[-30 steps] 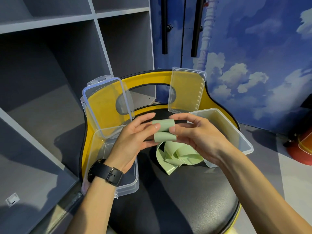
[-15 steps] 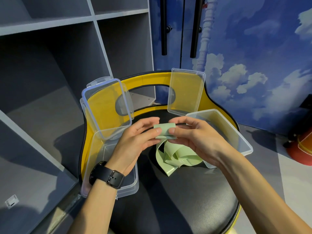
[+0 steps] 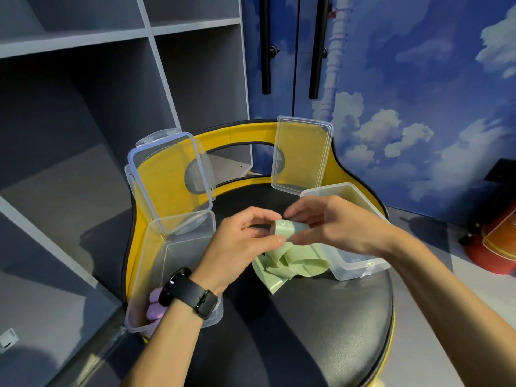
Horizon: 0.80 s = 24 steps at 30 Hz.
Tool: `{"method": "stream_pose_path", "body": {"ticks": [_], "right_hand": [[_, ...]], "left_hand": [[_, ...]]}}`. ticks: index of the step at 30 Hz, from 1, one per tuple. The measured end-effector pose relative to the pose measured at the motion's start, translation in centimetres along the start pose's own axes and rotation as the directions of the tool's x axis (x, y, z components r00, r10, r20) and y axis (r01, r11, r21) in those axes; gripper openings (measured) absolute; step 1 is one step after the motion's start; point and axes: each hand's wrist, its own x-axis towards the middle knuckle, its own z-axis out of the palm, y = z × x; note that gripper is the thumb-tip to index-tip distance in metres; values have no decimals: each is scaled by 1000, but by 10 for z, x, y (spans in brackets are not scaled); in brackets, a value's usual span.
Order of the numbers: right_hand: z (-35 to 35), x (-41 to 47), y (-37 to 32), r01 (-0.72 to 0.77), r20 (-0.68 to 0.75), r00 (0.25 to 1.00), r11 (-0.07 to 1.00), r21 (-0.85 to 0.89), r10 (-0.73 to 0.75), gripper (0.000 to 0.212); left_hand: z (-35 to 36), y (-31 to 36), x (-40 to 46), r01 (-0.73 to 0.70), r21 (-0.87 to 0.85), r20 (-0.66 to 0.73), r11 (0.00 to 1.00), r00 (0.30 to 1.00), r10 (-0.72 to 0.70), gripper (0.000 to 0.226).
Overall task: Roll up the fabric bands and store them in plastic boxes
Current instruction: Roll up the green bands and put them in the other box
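Observation:
A pale green fabric band lies partly loose on the black seat, its upper end wound into a small roll. My left hand and my right hand both pinch that roll between fingers and thumb, above the seat's middle. An open clear plastic box stands at the left with a purple rolled band in its near corner, partly hidden by my wrist. A second open clear box stands at the right behind my right hand.
Both box lids stand upright against the yellow chair back. Grey shelving fills the left side. A red cylinder sits on the floor at the right. The black seat extends toward me.
The roll has grown tighter and turned, with more of the green band wound in. Both hands have shifted slightly up and right while still pinching it.

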Motion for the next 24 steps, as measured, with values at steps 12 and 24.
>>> {"method": "stream_pose_path", "body": {"ticks": [12, 24], "right_hand": [[-46, -10, 18, 64, 22, 998, 831, -553, -62, 27], [-72, 1, 64, -86, -14, 994, 727, -681, 104, 35]], "left_hand": [[63, -10, 24, -55, 85, -31, 995, 998, 58, 29], [75, -17, 23, -116, 172, 34, 978, 993, 112, 40]]}}
